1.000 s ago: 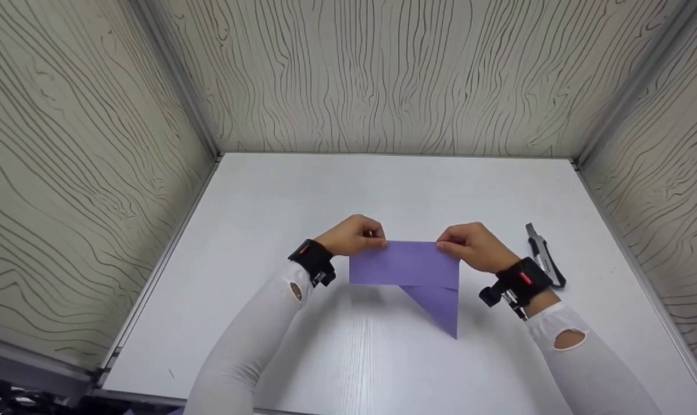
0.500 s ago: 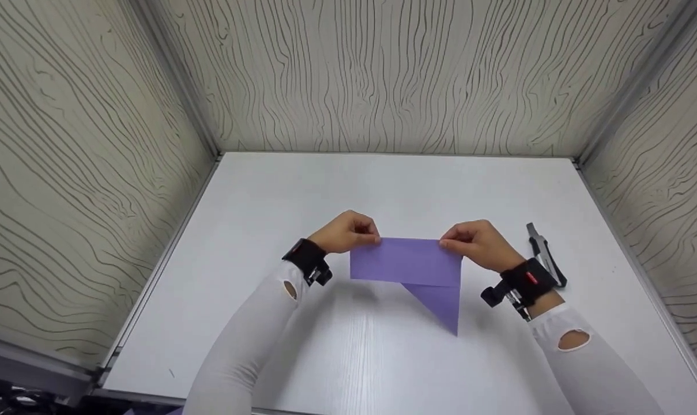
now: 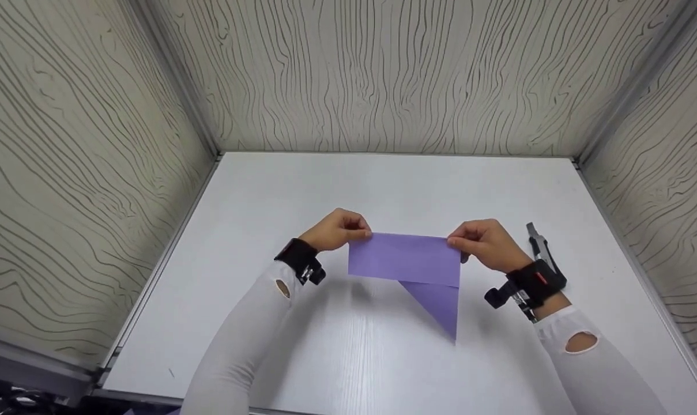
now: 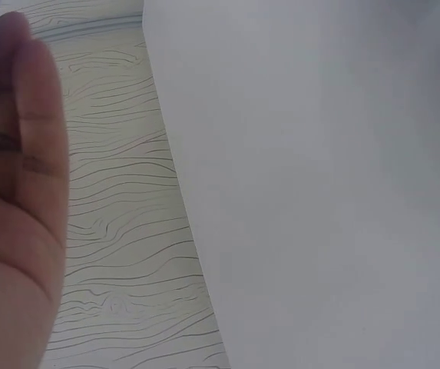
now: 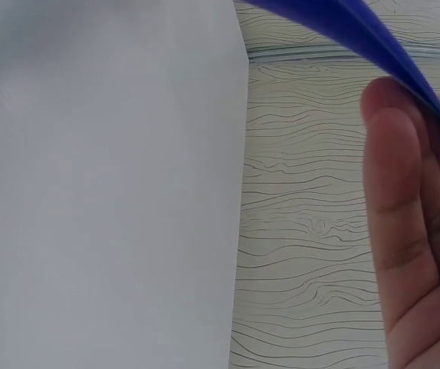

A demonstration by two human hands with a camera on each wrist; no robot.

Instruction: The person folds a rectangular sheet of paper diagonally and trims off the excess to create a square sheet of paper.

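A folded sheet of purple paper point(image 3: 406, 257) is held up above the white tabletop. Its upper part is a wide rectangle, and a triangular flap hangs from the lower right. My left hand point(image 3: 338, 229) pinches the top left corner between thumb and fingers. At the top right corner, my right hand point(image 3: 486, 243) pinches the same sheet. In the right wrist view the paper point(image 5: 350, 31) runs in between the thumb and fingers of the right hand point(image 5: 411, 223). The left wrist view shows the curled fingers of the left hand point(image 4: 16, 177) at its edge.
A grey and black utility knife point(image 3: 541, 248) lies on the white table point(image 3: 302, 184), just behind the right wrist. Wood-patterned panels point(image 3: 383, 75) stand at the back and both sides. Dark items and a bit of purple show below the table's front left edge.
My hands have moved slightly apart along the paper's top edge, the left one leftward and up, the right one rightward. The paper's left side has risen, so it tilts a little.
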